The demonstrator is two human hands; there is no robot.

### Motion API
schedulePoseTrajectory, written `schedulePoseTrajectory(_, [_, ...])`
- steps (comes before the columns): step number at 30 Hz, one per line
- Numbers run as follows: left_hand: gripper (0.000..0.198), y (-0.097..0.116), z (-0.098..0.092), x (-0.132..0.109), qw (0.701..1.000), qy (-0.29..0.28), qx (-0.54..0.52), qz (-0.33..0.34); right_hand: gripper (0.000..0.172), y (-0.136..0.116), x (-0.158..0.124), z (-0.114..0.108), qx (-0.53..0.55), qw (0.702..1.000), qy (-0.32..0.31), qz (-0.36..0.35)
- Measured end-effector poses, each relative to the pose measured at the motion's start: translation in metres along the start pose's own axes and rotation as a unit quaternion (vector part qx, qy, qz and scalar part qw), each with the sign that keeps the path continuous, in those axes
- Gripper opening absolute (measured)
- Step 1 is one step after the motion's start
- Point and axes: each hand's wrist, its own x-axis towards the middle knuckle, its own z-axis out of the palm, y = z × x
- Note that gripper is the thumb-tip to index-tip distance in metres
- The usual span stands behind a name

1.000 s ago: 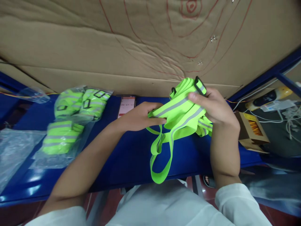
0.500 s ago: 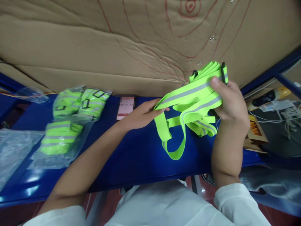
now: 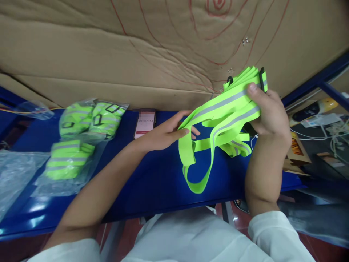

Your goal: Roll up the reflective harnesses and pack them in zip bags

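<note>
A bright green strap (image 3: 223,105) with grey reflective stripes and black buckles hangs between my hands above the blue table. My right hand (image 3: 268,109) grips its folded layers, thumb on top, beside a black buckle. At the strap's left end, my left hand (image 3: 174,131) holds a loop between thumb and fingers. Part of the strap dangles below in a loose loop, and another part lies toward the table at the right. The fingers of my right hand behind the folds are hidden.
Several green straps in clear bags (image 3: 68,158) lie on the blue table (image 3: 152,182) at left, near empty plastic (image 3: 16,178). A phone (image 3: 145,123) shows a timer. Cardboard (image 3: 95,54) stands behind. An open carton (image 3: 298,151) and cables (image 3: 338,134) are at right.
Both hands have shifted slightly with the strap, my right hand a little up and right. The dangling loop hangs lower and further left, and my left fingers show more through the strap.
</note>
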Motion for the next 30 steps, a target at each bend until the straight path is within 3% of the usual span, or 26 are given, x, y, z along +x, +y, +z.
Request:
schedulePoseTrajectory(5, [0.038, 0.004, 0.0, 0.001, 0.996, -0.047, 0.071, 0.007, 0.034, -0.001, 0.001, -0.003, 0.004, 1.0, 0.008, -0.008])
schedulePoseTrajectory(8, [0.037, 0.002, -0.002, 0.0, 0.997, -0.069, 0.023, -0.021, 0.035, -0.001, 0.002, -0.005, 0.004, 1.0, 0.016, -0.015])
schedulePoseTrajectory(13, [0.051, -0.004, 0.005, 0.001, 0.979, -0.023, -0.168, -0.116, 0.038, 0.0, 0.004, -0.009, -0.019, 0.999, 0.025, -0.021])
schedulePoseTrajectory(17, [0.037, -0.001, 0.016, 0.003, 0.961, 0.061, -0.223, -0.153, 0.041, 0.0, 0.004, -0.011, -0.03, 0.999, 0.021, -0.031])
schedulePoseTrajectory(20, [0.027, 0.005, 0.02, 0.004, 0.955, 0.108, -0.223, -0.165, 0.041, 0.0, 0.004, -0.011, -0.022, 0.999, 0.015, -0.038])
schedulePoseTrajectory(24, [0.023, 0.006, 0.019, 0.005, 0.966, 0.082, -0.192, -0.153, 0.04, 0.0, 0.005, -0.01, -0.023, 0.999, 0.021, -0.04])
schedulePoseTrajectory(30, [0.049, -0.007, 0.025, 0.007, 0.986, 0.062, -0.097, -0.118, 0.035, 0.0, 0.001, 0.006, 0.012, 0.999, -0.006, -0.036])
